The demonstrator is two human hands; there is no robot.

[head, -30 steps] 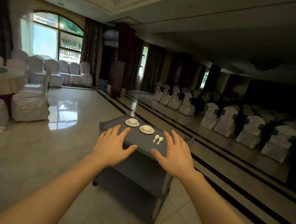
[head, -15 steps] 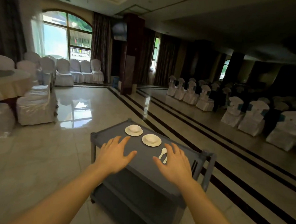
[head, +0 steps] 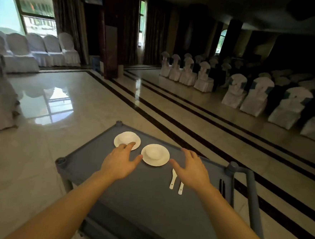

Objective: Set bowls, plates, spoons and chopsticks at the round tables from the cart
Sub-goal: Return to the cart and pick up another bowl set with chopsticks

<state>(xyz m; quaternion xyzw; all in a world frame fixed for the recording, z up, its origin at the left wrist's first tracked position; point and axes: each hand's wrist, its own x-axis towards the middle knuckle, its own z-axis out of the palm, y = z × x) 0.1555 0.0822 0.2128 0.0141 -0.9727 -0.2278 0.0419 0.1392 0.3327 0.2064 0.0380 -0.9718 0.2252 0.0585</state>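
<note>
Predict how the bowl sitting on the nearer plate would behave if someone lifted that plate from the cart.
The bowl sits loose on the plate, so it could slide if tilted. Both look like glossy white ceramic: probably slippery, rigid and breakable on the hard tiled floor.

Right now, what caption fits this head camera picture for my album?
Two open hands reach over a grey cart holding two bowls on plates and two spoons.

I am standing in a banquet hall, rows of white-covered chairs (head: 256, 100) filling the right beside polished marble floor (head: 79, 99).
</note>
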